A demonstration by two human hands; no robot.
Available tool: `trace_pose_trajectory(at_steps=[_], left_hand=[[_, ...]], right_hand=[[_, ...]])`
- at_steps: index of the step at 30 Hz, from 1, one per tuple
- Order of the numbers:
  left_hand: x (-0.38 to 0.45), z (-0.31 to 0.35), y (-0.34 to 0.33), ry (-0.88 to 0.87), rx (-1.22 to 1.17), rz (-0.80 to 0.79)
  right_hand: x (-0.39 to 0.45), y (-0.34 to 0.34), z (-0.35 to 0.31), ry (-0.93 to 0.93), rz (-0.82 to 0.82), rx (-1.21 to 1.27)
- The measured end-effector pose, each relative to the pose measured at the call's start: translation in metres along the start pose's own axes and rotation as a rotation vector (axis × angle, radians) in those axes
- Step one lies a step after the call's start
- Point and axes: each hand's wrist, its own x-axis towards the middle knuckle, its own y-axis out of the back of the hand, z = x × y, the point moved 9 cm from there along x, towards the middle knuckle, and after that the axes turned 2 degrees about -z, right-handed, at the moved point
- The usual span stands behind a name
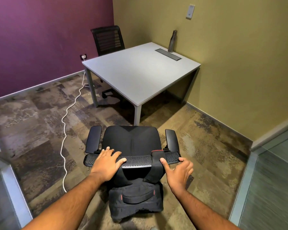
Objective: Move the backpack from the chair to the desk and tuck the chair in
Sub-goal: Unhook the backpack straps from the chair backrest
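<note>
Desk, floor and what sits on them

Grey desk point(140, 73) in the corner against the olive wall: a metal bottle point(172, 41) stands upright at its far edge, just beside a recessed cable tray point(168, 54). Patchy carpet floor point(40, 120): a white cable point(68, 112) snakes across it, a black chair point(131, 140) near the desk's front corner, a second chair point(108, 40) behind the desk.

Two office chairs: one point(131, 143) at lower centre, one point(108, 40) at upper centre behind the desk. One desk point(140, 72), one backpack point(136, 200), one bottle point(172, 41), one white cable point(68, 113), one wall socket point(83, 56), two hands: left point(106, 161), right point(178, 171).
</note>
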Motion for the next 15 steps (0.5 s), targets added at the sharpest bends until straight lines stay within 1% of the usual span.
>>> trace_pose_trajectory(at_steps=[2, 5, 7, 8, 10, 12, 15], left_hand=[[0.0, 0.002, 0.0, -0.044, -0.015, -0.037], [-0.004, 0.004, -0.001, -0.093, 0.005, -0.129], [-0.005, 0.003, -0.003, -0.11, 0.032, -0.173], [-0.004, 0.002, -0.003, -0.11, 0.033, -0.177], [-0.003, 0.002, -0.003, -0.107, 0.026, -0.177], [-0.003, 0.003, -0.001, -0.094, 0.024, -0.182], [-0.002, 0.004, -0.001, -0.07, 0.041, -0.189]], right_hand=[[-0.003, -0.004, 0.014, -0.177, -0.052, 0.128], [-0.016, -0.017, 0.023, -0.396, -0.189, 0.306], [-0.022, -0.032, 0.026, -0.448, -0.32, 0.339], [-0.026, -0.039, 0.024, -0.464, -0.393, 0.329], [-0.036, -0.045, 0.016, -0.518, -0.525, 0.387], [-0.042, -0.045, 0.003, -0.539, -0.584, 0.514], [-0.042, -0.046, -0.007, -0.495, -0.642, 0.584]])
